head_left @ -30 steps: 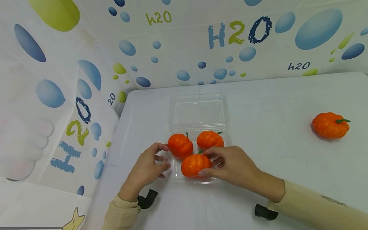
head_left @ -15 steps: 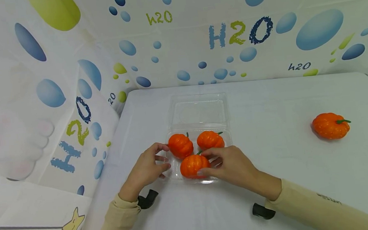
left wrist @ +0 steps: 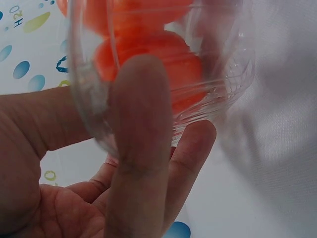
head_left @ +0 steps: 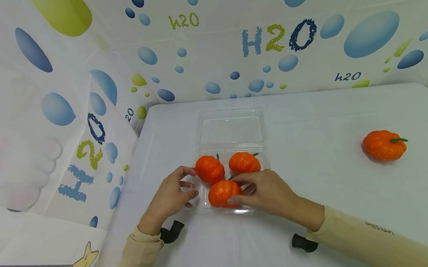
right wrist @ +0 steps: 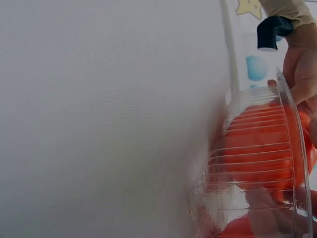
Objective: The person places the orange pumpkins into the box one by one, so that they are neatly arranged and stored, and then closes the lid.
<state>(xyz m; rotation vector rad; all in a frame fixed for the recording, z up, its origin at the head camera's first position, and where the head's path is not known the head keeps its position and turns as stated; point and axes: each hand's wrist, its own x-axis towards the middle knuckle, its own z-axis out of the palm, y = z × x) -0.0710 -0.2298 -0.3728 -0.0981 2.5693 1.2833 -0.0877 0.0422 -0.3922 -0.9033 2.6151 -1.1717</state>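
Observation:
A clear plastic clamshell container [head_left: 202, 199] lies with its lid flipped back, and three small orange toy pumpkins are in its base. My right hand [head_left: 272, 192] pinches the front pumpkin [head_left: 221, 194] between thumb and fingers, at its right side. Behind it sit the left pumpkin [head_left: 209, 169] and the right pumpkin [head_left: 244, 162], both with green stems. My left hand [head_left: 170, 193] holds the container's left edge; in the left wrist view its fingers [left wrist: 143, 109] lie around the clear wall. In the right wrist view the container's ribbed side [right wrist: 257, 148] hides much of the pumpkins.
Another orange pumpkin [head_left: 385, 145], speckled and larger-looking, lies far to the right on the white tablecloth [head_left: 310, 136]. The open lid [head_left: 230, 128] extends back from the base. Printed white sheeting [head_left: 226, 38] rises behind the table and along its left side.
The front pumpkin has shifted slightly left within the container, together with my right hand. My left hand has stayed in place at the container's edge.

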